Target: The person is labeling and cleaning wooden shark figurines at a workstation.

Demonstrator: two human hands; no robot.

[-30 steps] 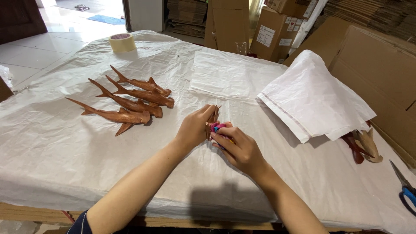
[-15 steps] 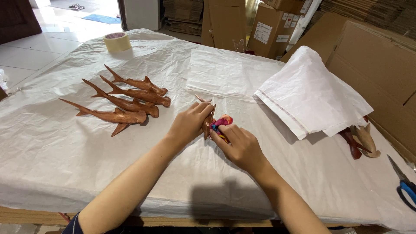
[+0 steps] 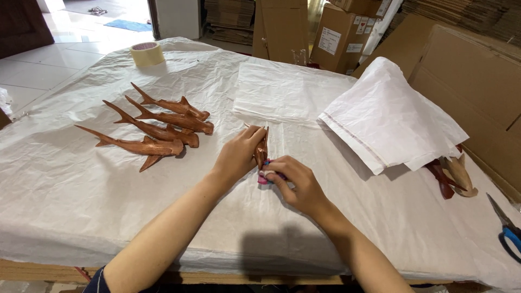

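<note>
The fingers of the left hand (image 3: 239, 154) are clamped around a small brown wooden fish figure (image 3: 262, 149) just below the centre of the frame, holding it against the paper-covered table (image 3: 65, 206). The right hand (image 3: 296, 182) sits just beside it, its fingers pinched together on a small pink thing (image 3: 266, 178) at the figure's near end; what that pink thing is cannot be told from here. To the left of the hands, 4 larger brown wooden fish (image 3: 157, 127) lie side by side, tails pointing to the upper left. A roll of tape (image 3: 147, 53) sits at the upper left. A flat stack of white sheets (image 3: 282, 89) lies above the hands, and a rumpled white pile (image 3: 388, 116) to the right. 2 more carved pieces (image 3: 453, 174) lie at the right edge, and blue-handled scissors (image 3: 506, 230) lower right. Judging by this, the 4 look finished with; the held one is in hand.
</note>
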